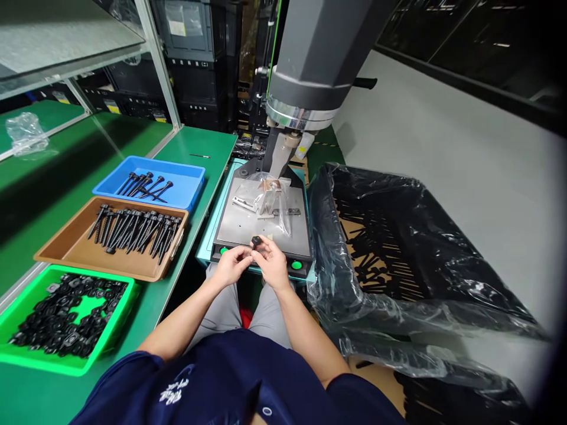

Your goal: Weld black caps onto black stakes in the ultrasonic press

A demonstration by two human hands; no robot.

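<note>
My left hand (231, 264) and my right hand (273, 264) meet in front of the machine's plate, fingers pinched together. Between the fingertips is a small black part with a bolt-like head (256, 241) pointing up; its lower portion is hidden by the fingers. Just beyond the hands lies the grey metal base plate (230, 227) of a press-like machine. On it stands a metal fixture (266, 203) partly wrapped in clear plastic. Green round buttons, one of them a right button (296, 265), flank the hands on the machine's front edge.
At left on the green bench are a blue tray (198, 175) and a brown tray (66, 237) of long black bolts, and a green tray (128, 295) of small black pieces. The machine head (305, 88) hangs above. A plastic-lined bin (443, 236) of black rods stands right.
</note>
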